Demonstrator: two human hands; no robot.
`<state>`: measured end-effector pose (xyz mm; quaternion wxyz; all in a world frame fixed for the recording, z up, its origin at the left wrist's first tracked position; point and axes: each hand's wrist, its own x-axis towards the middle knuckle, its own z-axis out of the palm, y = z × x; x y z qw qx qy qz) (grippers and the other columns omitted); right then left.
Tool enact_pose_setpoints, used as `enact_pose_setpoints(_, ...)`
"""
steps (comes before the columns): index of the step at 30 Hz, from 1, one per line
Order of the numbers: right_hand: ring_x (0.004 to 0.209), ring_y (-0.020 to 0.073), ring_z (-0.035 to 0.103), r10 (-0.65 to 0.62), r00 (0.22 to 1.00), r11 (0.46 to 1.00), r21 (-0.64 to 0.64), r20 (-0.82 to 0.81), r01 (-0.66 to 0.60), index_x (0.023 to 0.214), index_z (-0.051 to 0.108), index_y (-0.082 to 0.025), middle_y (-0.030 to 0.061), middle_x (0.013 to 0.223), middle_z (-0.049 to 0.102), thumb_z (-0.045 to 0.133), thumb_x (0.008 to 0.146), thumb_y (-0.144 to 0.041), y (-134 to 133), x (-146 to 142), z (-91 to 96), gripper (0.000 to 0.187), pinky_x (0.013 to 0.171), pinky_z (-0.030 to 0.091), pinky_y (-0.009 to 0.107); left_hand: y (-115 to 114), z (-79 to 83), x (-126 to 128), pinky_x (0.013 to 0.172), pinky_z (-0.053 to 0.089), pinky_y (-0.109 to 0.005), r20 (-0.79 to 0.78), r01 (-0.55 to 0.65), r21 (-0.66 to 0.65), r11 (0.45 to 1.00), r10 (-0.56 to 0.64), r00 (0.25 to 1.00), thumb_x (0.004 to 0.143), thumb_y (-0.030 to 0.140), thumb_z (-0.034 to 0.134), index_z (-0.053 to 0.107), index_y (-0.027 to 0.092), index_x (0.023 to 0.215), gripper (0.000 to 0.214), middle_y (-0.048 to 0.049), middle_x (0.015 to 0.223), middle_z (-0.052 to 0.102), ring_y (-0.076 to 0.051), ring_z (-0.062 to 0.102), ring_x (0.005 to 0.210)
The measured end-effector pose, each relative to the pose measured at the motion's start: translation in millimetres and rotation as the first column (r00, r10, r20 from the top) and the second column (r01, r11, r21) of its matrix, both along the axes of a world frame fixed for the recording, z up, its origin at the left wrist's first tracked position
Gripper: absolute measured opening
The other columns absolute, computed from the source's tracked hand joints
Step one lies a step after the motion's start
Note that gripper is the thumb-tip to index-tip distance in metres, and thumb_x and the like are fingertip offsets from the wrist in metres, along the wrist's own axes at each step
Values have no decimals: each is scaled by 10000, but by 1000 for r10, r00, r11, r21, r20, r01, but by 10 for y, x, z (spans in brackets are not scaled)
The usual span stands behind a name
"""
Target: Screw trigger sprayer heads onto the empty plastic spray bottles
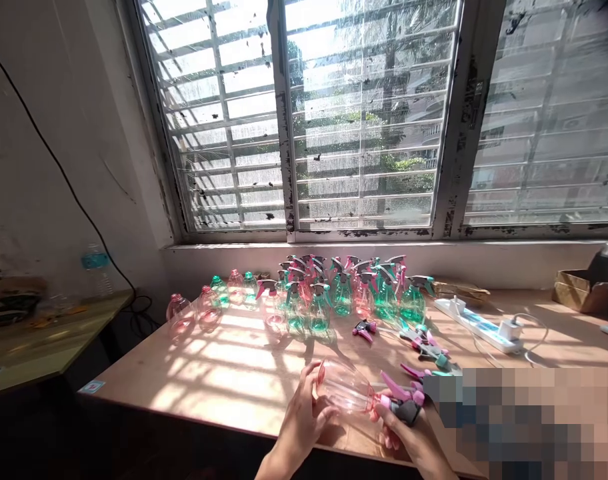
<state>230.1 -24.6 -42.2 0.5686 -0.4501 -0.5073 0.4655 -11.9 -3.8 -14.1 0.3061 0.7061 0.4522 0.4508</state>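
Observation:
A clear pink spray bottle (345, 388) lies on its side in the air above the table's front edge, its neck pointing right. My left hand (300, 417) is closed around its base end. At the neck, my right hand (407, 437) grips a pink and black trigger spray head (408, 408), which meets the bottle's mouth; whether it is threaded on, I cannot tell. Just behind my right hand lie loose spray heads (427, 347) in pink, green and grey. Another loose spray head (365, 330) rests farther back.
Several pink and green bottles with spray heads (341, 297) stand grouped near the window wall. Bottles without heads (209, 303) stand to their left. A white power strip (479, 327) with plugs and a cardboard box (579, 291) are on the right. A second table (79, 340) stands left.

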Motion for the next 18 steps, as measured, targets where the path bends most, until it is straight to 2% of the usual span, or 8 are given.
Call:
enact_pose_setpoints(4,431,167,534,-10,999,999,-52,-42,8,706,753,-174,-15,475,575,816,660,-700,-36,-16,-32,531,409,449,291,-28,19,-21,937,603,-493,-33,6,17,1000,-5,999,807,338,805,558,286,1349,598,-129,1594,390,-345,646,1171)
enact_pose_setpoints(9,459,162,545,18,997,999,-50,-69,-21,757,760,-184,-40,500,565,833,672,-661,-83,-36,21,490,462,501,308,-44,32,-39,899,610,-447,-48,29,33,999,-27,998,924,369,678,548,247,1368,478,-172,1619,337,-318,678,1103)
enact_pose_setpoints(11,436,161,533,17,998,999,-35,-53,-19,776,760,-178,-39,471,558,808,704,-666,-71,-34,50,496,444,491,305,-29,18,-27,863,623,-434,-47,28,38,999,-26,999,914,344,686,539,261,1375,490,-161,1616,339,-303,697,1055)
enact_pose_setpoints(14,408,164,533,20,999,1000,-12,-31,-21,726,749,-173,-22,434,560,780,729,-680,-51,-28,71,509,417,465,295,-9,-1,-7,886,618,-448,-44,4,48,999,-2,999,862,272,729,526,299,1374,551,-121,1587,383,-327,666,1142)
enact_pose_setpoints(18,419,180,559,-26,1000,999,-24,-6,26,609,710,-183,-10,439,562,779,672,-742,-79,-35,65,566,425,471,305,-29,23,-10,959,583,-475,-53,-10,57,998,13,998,821,266,785,542,283,1345,578,-129,1568,407,-353,616,1225)
